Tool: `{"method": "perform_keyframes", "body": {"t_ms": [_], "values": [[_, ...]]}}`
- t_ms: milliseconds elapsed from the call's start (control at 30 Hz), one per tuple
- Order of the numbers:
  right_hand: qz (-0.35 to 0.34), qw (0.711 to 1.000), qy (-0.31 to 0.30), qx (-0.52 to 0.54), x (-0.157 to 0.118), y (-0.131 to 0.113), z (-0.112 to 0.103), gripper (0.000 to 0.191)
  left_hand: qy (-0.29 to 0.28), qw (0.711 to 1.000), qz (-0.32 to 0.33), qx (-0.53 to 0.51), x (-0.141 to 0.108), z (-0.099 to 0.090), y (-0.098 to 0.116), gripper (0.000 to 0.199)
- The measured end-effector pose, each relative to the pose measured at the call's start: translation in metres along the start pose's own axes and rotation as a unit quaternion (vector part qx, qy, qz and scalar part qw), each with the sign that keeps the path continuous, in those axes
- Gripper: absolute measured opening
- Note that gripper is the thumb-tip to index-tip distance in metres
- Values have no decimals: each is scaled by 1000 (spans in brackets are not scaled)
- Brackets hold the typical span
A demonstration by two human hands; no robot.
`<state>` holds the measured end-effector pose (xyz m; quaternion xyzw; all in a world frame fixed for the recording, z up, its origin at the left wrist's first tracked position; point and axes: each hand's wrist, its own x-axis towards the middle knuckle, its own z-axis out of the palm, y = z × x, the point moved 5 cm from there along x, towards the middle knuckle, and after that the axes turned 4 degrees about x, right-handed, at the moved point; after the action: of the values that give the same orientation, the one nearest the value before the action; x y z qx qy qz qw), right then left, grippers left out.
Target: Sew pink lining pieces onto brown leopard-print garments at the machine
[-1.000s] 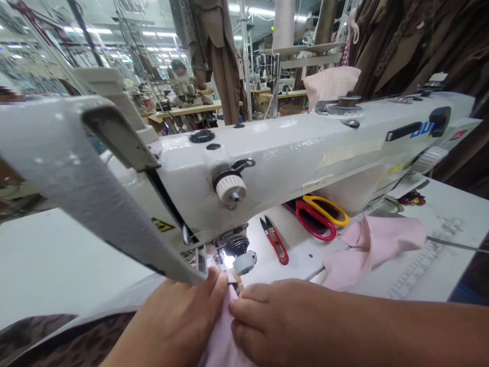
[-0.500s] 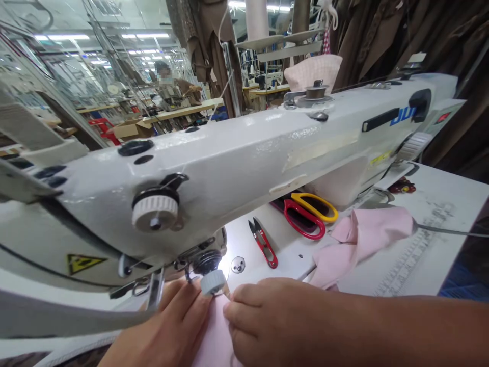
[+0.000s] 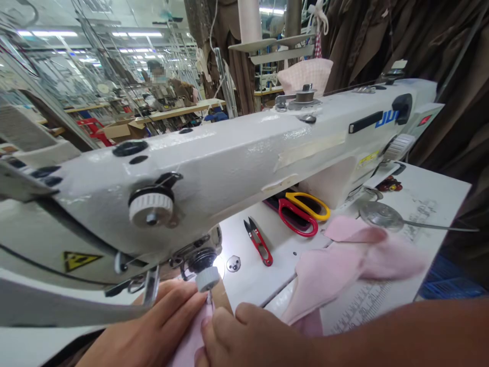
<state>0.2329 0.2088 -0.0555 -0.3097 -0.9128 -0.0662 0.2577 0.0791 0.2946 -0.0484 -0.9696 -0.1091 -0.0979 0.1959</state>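
A: Nearest items?
B: Left hand (image 3: 147, 326), one: fingers together, nearly straight, laid over pink fabric (image 3: 190, 340); presumably to keep it flat. Right hand (image 3: 254, 336), one: fingers curled, nearly closed, apparently pinching the fabric's edge; likely to hold it in line.
A: Location of that fabric?
B: Between and under the hands, running up to the presser area of the sewing machine (image 3: 244, 163). Its far end is hidden, as are parts of both grips.
A: Next, on the desk (image 3: 445, 191)?
B: Thread snips (image 3: 260, 245), one pair, red, blades apart, just beyond the right hand; probably set there for easy reach. Scissors, red-handled (image 3: 314, 228) and yellow-handled (image 3: 326, 210), tucked beneath the machine arm, seemingly out of the fabric's way. Loose pink cloth (image 3: 328, 270), crumpled, to the right.
A: Farthest?
B: Bobbin (image 3: 305, 96), atop the machine. Thread cone (image 3: 250, 21), upright on its stand, presumably so thread draws freely. Brown garments (image 3: 382, 46), hanging. Person (image 3: 157, 84), seated background.
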Motion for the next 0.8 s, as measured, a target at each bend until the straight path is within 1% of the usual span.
{"method": "perform_keyframes", "body": {"t_ms": [100, 167, 233, 333, 400, 467, 567, 633, 700, 800], "values": [[27, 996, 80, -40, -3, -2, -6, 15, 41, 999, 15, 9, 15, -10, 6, 37], [33, 990, 124, -61, -8, -3, -14, 14, 58, 998, 6, 19, 22, -14, 9, 37], [33, 991, 118, -63, -11, -3, -21, 13, 80, 996, -8, 34, 29, -20, 11, 38], [35, 995, 78, -51, -12, -2, -28, 13, 94, 994, 13, 50, 40, -29, 16, 39], [36, 996, 70, -49, -10, -2, -28, 14, 95, 993, 22, 62, 47, -35, 18, 40], [40, 995, 84, -46, -6, -3, -26, 15, 93, 993, 6, 71, 52, -39, 17, 41], [50, 989, 137, -32, -2, -5, -21, 17, 70, 994, -10, 89, 54, -37, 16, 42], [47, 987, 149, -31, -2, -6, -18, 17, 66, 992, 0, 107, 52, -34, 17, 40], [43, 989, 133, -40, -4, -6, -20, 17, 71, 991, 13, 115, 50, -33, 19, 39], [8, 995, 86, -60, -8, -6, -26, 16, 84, 991, 11, 100, 50, -35, 20, 38]]}}
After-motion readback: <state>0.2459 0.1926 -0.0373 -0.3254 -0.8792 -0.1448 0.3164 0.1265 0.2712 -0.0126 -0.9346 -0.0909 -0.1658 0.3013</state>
